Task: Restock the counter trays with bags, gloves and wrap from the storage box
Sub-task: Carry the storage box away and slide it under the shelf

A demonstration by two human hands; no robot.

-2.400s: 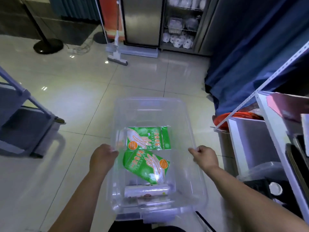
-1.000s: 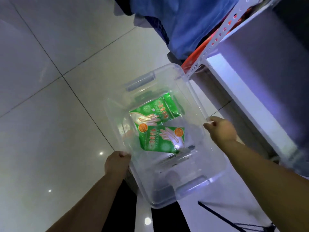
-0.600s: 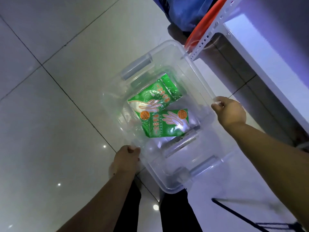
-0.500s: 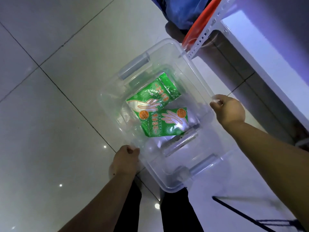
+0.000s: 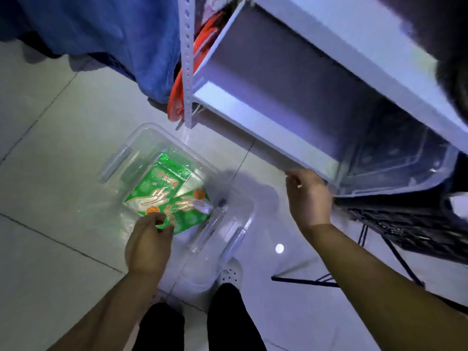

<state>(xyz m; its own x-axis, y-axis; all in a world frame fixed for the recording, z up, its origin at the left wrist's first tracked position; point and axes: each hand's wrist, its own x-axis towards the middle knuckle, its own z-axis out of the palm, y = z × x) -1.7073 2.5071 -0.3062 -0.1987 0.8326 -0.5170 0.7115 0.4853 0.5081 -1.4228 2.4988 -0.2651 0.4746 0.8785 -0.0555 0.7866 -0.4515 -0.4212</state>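
A clear plastic storage box (image 5: 119, 158) stands on the tiled floor in front of my feet. Two green glove packs lie inside it, one (image 5: 157, 183) partly over the other (image 5: 188, 215). A clear roll-like item (image 5: 211, 225) lies next to them toward me. My left hand (image 5: 148, 243) hangs over the box's near left side. Its bent fingertips are at the lower glove pack's edge, and whether they grip it is unclear. My right hand (image 5: 309, 196) is off the box, held in the air by the shelf's front edge, fingers loosely apart and holding nothing.
A white metal shelf (image 5: 266, 122) with a perforated upright (image 5: 188, 59) stands just right of the box. Under it sit a clear bin (image 5: 405, 160) and a black crate (image 5: 410, 226). Blue cloth (image 5: 101, 34) and a red object (image 5: 177, 97) lie behind the box. My white shoe (image 5: 229, 272) touches the box.
The box has gone down onto the floor by the shelf. Both hands have let go of its rim: the right has lifted away, the left has moved in over the glove packs.
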